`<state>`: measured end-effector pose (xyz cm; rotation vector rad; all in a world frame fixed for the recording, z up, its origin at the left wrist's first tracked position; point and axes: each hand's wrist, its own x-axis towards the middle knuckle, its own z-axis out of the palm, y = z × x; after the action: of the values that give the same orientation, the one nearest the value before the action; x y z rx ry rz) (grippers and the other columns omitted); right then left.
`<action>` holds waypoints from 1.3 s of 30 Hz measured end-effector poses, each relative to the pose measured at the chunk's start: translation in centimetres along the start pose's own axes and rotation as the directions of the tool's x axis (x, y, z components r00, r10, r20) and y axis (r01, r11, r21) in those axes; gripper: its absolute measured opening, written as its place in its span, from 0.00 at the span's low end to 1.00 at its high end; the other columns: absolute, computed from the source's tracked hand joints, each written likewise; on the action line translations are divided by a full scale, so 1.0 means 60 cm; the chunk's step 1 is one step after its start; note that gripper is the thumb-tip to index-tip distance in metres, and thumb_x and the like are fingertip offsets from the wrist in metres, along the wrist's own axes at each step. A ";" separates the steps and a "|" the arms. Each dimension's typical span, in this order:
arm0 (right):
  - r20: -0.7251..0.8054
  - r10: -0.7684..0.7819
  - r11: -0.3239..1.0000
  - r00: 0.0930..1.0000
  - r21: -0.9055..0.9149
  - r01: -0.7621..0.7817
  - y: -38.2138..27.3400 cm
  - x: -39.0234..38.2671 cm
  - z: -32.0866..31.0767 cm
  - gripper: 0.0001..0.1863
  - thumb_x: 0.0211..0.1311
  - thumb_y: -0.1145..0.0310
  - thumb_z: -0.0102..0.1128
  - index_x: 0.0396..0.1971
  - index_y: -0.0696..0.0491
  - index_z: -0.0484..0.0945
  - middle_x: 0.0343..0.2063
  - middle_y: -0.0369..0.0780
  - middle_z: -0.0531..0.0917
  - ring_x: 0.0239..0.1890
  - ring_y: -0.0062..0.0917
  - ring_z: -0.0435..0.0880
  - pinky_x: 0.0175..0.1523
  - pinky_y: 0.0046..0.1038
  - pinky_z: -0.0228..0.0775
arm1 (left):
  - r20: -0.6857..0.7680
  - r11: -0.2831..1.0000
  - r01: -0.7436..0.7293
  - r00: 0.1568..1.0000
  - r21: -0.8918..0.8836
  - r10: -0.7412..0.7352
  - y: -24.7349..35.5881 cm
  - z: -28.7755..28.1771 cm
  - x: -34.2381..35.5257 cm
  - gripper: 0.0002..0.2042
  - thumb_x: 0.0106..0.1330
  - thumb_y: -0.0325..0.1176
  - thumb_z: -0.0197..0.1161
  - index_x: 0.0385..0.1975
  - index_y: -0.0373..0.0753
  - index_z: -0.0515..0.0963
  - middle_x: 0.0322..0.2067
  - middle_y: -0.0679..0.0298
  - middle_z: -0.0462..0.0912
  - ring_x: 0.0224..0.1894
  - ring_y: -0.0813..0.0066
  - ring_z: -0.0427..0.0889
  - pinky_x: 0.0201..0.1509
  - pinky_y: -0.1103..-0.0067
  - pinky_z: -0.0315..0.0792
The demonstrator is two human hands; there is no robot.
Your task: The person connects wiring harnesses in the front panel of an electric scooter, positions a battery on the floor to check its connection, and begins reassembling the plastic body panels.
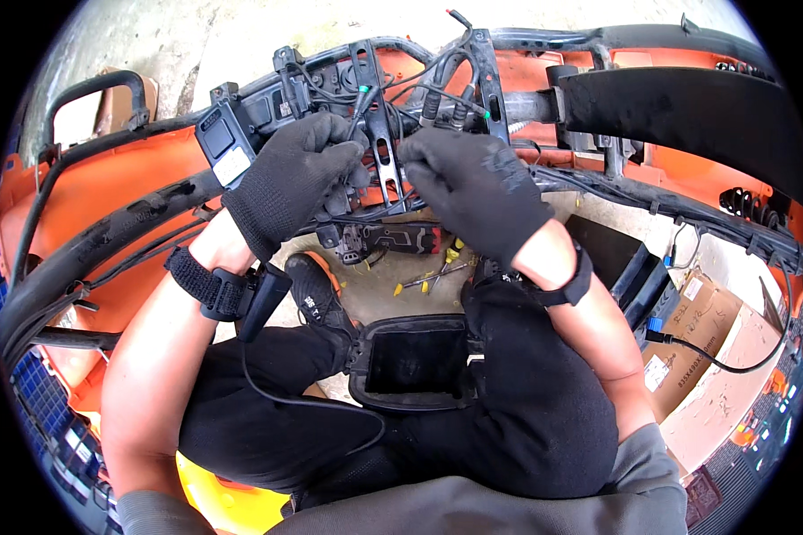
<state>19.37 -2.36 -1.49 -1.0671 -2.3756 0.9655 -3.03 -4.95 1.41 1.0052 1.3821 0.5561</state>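
Your gloved left hand and right hand reach forward, knuckles up, each grip pinched shut on the black wire bundle against the black bracket on the orange frame.

We see a pale concrete floor under the work, bare grey between the knees and the orange frame. On it lie a dark power tool with a red band and, just beside it to the right, a few yellow-handled screwdrivers (loosely scattered, some crossing). A black shoe rests on the floor near them. Off to the right, a cardboard box sits on the floor too.
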 end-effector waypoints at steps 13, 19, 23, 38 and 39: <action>0.091 0.185 0.969 0.978 0.151 -0.197 -0.004 -0.008 -0.052 0.09 0.63 0.71 0.59 0.40 0.58 0.80 0.31 0.40 0.83 0.32 0.23 0.81 0.40 0.27 0.73 | 0.106 0.999 0.032 0.994 0.015 -0.033 0.003 -0.015 -0.002 0.12 0.70 0.30 0.53 0.48 0.33 0.75 0.36 0.63 0.85 0.26 0.86 0.78 0.30 0.88 0.73; 0.196 0.295 0.948 0.935 0.066 -0.312 -0.007 -0.034 -0.086 0.09 0.62 0.70 0.59 0.36 0.60 0.79 0.25 0.43 0.83 0.28 0.28 0.81 0.37 0.29 0.72 | 0.129 0.998 0.035 0.991 -0.057 -0.027 0.001 -0.025 0.000 0.14 0.69 0.29 0.52 0.51 0.32 0.76 0.40 0.61 0.86 0.30 0.87 0.80 0.34 0.88 0.74; 0.199 0.273 0.962 0.941 -0.056 -0.267 0.007 -0.063 -0.058 0.11 0.62 0.67 0.60 0.39 0.59 0.79 0.31 0.47 0.84 0.34 0.37 0.84 0.41 0.34 0.73 | 0.153 0.998 0.052 0.987 -0.032 -0.047 0.008 -0.026 0.001 0.16 0.68 0.28 0.51 0.52 0.32 0.76 0.41 0.63 0.87 0.33 0.87 0.80 0.37 0.87 0.74; 0.236 0.263 0.961 0.936 0.026 -0.276 0.033 -0.080 -0.013 0.16 0.60 0.68 0.61 0.45 0.60 0.74 0.33 0.49 0.80 0.35 0.40 0.81 0.42 0.38 0.73 | 0.184 0.998 0.004 0.983 -0.065 0.008 -0.005 -0.017 0.005 0.12 0.68 0.33 0.59 0.45 0.34 0.78 0.29 0.68 0.82 0.23 0.86 0.78 0.25 0.88 0.72; 0.270 0.288 0.943 0.919 0.086 -0.321 0.036 -0.078 -0.012 0.16 0.61 0.66 0.61 0.44 0.60 0.74 0.32 0.49 0.81 0.35 0.40 0.82 0.42 0.38 0.74 | 0.201 0.999 0.026 0.979 -0.043 -0.017 -0.005 -0.018 0.004 0.12 0.68 0.34 0.59 0.47 0.34 0.78 0.30 0.68 0.82 0.25 0.86 0.78 0.27 0.87 0.73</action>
<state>23.95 -4.54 -2.74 -1.3622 -2.3415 1.4243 -4.11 -4.63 1.16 0.9804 1.1952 0.4549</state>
